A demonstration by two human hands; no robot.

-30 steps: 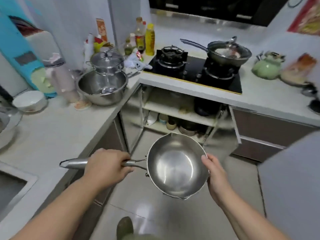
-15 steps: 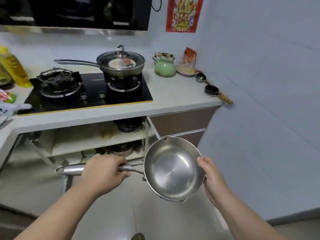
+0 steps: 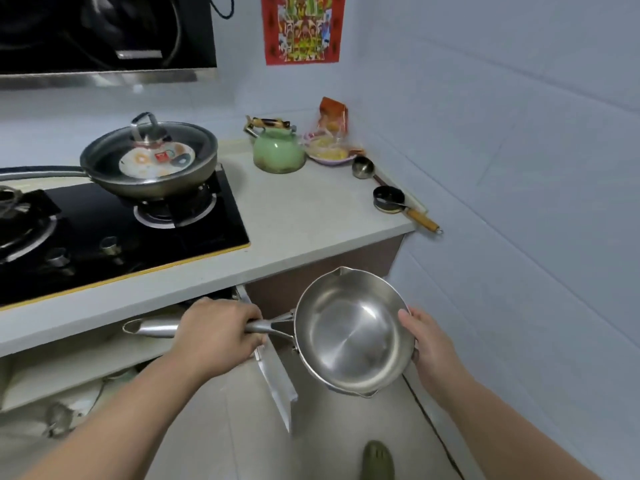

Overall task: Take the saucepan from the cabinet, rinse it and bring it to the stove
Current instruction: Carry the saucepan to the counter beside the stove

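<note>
A: Item one?
B: Round, shallow stainless-steel saucepan (image 3: 353, 332) with a long tubular handle, held in the air below the pale countertop (image 3: 304, 216) edge, over the tiled floor. Long axis roughly level: handle points left, bowl right, opening tilted up toward the camera (pour spouts at far and near rim).

A: Grips?
B: Left hand (image 3: 216, 336) clenched around the handle mid-length; right hand (image 3: 429, 344) grasping the bowl's right rim, thumb on the rim.

A: Surroundings?
B: Black glass gas stove (image 3: 114, 223) up-left, its right burner occupied by a lidded steel frying pan (image 3: 149, 161). Green kettle (image 3: 278, 150) and small ladles sit near the corner. Open cabinet door (image 3: 275, 375) just beside the handle; wall close on the right.
</note>
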